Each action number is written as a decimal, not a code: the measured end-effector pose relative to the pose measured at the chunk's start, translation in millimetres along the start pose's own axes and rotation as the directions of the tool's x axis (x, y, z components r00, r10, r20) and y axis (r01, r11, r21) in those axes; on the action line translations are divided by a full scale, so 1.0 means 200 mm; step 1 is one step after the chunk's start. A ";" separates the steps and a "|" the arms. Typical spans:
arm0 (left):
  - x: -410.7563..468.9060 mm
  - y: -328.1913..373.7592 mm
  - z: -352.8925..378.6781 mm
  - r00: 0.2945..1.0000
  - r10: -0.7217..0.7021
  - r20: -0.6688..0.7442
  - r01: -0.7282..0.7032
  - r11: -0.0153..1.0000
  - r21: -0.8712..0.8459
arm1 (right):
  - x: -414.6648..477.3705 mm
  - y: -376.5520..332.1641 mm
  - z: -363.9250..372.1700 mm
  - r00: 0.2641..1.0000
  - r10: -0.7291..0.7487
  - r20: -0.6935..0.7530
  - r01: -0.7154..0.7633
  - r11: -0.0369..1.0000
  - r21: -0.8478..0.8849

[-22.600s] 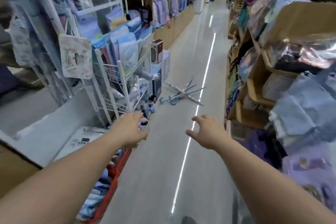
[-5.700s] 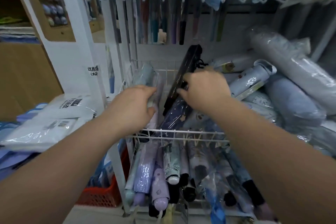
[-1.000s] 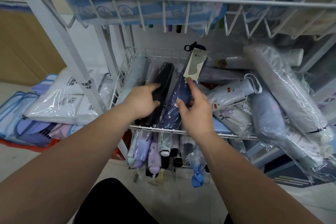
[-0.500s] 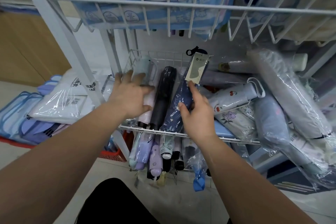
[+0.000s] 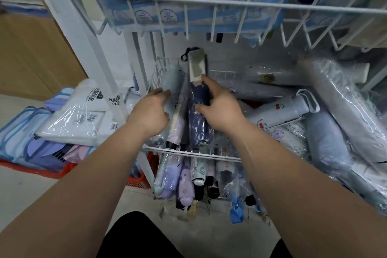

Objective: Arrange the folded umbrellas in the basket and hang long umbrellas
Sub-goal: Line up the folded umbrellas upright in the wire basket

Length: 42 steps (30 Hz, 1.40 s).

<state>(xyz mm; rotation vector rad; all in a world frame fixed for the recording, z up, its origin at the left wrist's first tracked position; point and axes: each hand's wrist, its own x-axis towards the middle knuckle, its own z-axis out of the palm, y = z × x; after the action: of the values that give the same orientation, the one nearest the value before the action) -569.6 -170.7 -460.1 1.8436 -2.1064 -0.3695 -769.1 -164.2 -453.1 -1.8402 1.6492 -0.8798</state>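
The navy folded umbrella (image 5: 199, 130) is gripped between thumb and fingers of the right hand (image 5: 219, 107) and lies lengthwise in the wire basket (image 5: 222, 157). Just left of it, the pale blue folded umbrella (image 5: 174, 81) is touched by the left hand (image 5: 150, 111); blur prevents determining that hand's grip. Wrapped umbrellas (image 5: 324, 142) are piled to the right.

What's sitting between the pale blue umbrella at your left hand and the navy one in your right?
In the head view, a lilac wrapped umbrella and a partly hidden dark umbrella lie between the pale blue umbrella and the navy umbrella.
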 end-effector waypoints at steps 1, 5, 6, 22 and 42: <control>0.00 0.00 0.00 1.000 -0.002 -0.019 0.001 1.000 -0.024 | 0.02 0.02 0.03 0.999 0.018 0.039 -0.018 1.000 -0.013; -0.01 -0.02 0.02 0.997 -0.033 -0.066 0.025 0.993 -0.117 | 0.08 0.06 0.15 0.992 0.116 0.045 -0.117 0.993 0.025; -0.01 -0.02 0.03 0.997 -0.035 -0.074 0.025 0.991 -0.135 | 0.08 0.05 0.18 0.992 0.123 0.033 -0.125 0.990 0.069; -0.01 -0.01 0.02 0.991 -0.072 -0.111 0.020 0.910 -0.414 | 0.02 0.16 0.35 0.990 0.142 0.001 -0.132 0.921 0.367; -0.05 0.03 0.08 0.990 0.062 0.128 -0.077 0.990 0.114 | -0.35 0.06 0.01 0.990 0.055 -0.128 -0.030 0.982 0.188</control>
<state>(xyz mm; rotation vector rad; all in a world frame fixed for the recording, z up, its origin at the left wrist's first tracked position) -580.5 -160.9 -472.4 1.8493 -2.3162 -0.3570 -779.4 -97.0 -471.3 -1.6459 1.6185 -1.1186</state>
